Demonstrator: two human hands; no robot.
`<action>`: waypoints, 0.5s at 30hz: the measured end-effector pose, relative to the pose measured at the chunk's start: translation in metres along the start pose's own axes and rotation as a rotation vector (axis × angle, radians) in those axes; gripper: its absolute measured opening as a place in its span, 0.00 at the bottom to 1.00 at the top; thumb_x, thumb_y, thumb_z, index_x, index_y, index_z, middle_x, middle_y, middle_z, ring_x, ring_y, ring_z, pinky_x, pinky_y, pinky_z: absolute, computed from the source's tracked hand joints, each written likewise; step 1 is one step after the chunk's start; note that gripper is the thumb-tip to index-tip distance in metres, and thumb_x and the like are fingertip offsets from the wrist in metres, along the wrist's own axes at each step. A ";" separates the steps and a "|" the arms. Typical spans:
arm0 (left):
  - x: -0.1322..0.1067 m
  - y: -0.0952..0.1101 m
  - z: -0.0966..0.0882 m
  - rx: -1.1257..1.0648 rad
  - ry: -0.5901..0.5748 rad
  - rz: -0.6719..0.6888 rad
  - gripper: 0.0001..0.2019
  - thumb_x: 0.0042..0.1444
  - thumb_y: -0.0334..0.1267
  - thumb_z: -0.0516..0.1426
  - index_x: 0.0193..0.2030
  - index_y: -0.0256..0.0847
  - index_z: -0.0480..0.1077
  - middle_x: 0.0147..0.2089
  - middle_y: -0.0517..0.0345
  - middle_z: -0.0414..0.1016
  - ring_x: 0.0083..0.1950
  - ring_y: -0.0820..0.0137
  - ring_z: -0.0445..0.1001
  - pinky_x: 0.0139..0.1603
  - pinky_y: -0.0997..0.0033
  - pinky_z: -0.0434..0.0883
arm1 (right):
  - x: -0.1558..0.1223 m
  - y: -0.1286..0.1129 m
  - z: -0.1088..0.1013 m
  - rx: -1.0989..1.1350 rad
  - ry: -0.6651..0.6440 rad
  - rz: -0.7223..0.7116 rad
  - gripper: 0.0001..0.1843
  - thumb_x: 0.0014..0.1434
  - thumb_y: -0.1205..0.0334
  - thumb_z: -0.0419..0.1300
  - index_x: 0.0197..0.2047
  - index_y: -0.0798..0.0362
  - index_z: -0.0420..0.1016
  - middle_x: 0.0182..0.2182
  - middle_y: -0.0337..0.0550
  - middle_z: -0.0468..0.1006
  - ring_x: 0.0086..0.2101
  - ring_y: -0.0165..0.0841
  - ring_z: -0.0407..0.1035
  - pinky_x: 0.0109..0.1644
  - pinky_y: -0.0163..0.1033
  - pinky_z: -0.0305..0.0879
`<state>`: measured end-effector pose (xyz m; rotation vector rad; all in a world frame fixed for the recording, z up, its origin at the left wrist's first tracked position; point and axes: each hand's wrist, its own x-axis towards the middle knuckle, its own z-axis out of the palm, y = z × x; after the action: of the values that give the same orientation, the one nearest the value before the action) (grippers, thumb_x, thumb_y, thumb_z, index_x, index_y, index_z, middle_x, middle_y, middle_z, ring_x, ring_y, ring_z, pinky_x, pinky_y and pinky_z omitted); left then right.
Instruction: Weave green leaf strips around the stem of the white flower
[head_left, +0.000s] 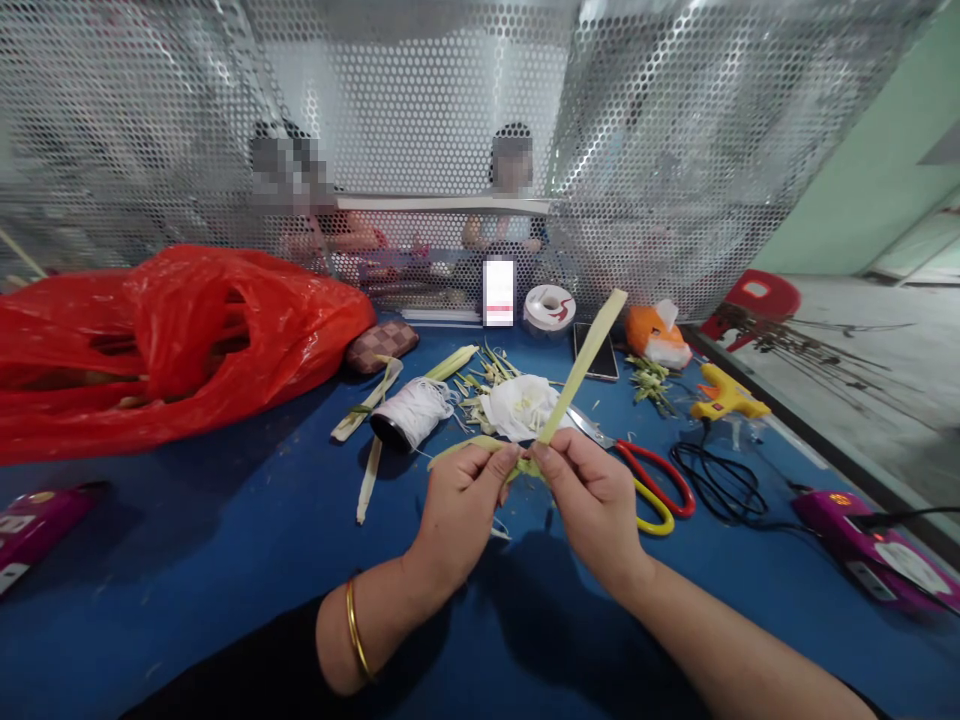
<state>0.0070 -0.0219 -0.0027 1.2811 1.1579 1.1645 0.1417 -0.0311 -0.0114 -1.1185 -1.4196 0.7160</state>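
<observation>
Between my two hands is a pale green leaf strip (589, 360), pinched near its lower end. My left hand (461, 500) is closed, thumb and fingers pressed on the strip's folded part. My right hand (596, 500) pinches the same strip close by, and its long free end rises up and to the right. Another leaf piece sticks out behind my left hand. Just beyond my right hand lie scissors (656, 478) with one red and one yellow handle. A spool of white string (416, 412) rests on its side past my left hand, among loose leaf strips (367, 480).
A red plastic bag (180, 340) fills the left. Farther back are a checked pouch (382, 347), a lit phone (499, 293), a ribbon roll (550, 308) and a dark phone (596, 352). At right are a yellow glue gun (727, 393), cables and a purple power strip (870, 545).
</observation>
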 end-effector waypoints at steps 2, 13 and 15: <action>-0.002 0.003 0.000 0.008 0.008 0.012 0.14 0.57 0.46 0.57 0.27 0.37 0.73 0.18 0.67 0.56 0.21 0.78 0.54 0.22 0.77 0.54 | 0.000 -0.004 -0.001 0.037 0.000 0.020 0.11 0.62 0.61 0.56 0.28 0.53 0.69 0.18 0.31 0.58 0.20 0.25 0.50 0.21 0.31 0.49; -0.003 0.003 0.000 0.022 0.040 0.043 0.16 0.57 0.45 0.57 0.23 0.38 0.69 0.18 0.67 0.56 0.20 0.79 0.52 0.22 0.76 0.52 | 0.003 -0.004 -0.001 0.204 -0.008 0.200 0.12 0.60 0.56 0.60 0.29 0.54 0.73 0.19 0.31 0.60 0.19 0.23 0.49 0.19 0.31 0.45; -0.003 0.003 0.000 0.003 0.039 0.019 0.16 0.56 0.46 0.58 0.23 0.38 0.70 0.18 0.67 0.56 0.20 0.79 0.51 0.21 0.77 0.51 | 0.004 -0.005 -0.001 0.225 -0.011 0.219 0.11 0.59 0.57 0.60 0.28 0.54 0.73 0.20 0.33 0.62 0.19 0.23 0.50 0.19 0.31 0.45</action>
<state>0.0066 -0.0250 0.0004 1.2789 1.1780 1.2065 0.1423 -0.0295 -0.0055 -1.1027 -1.2025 1.0128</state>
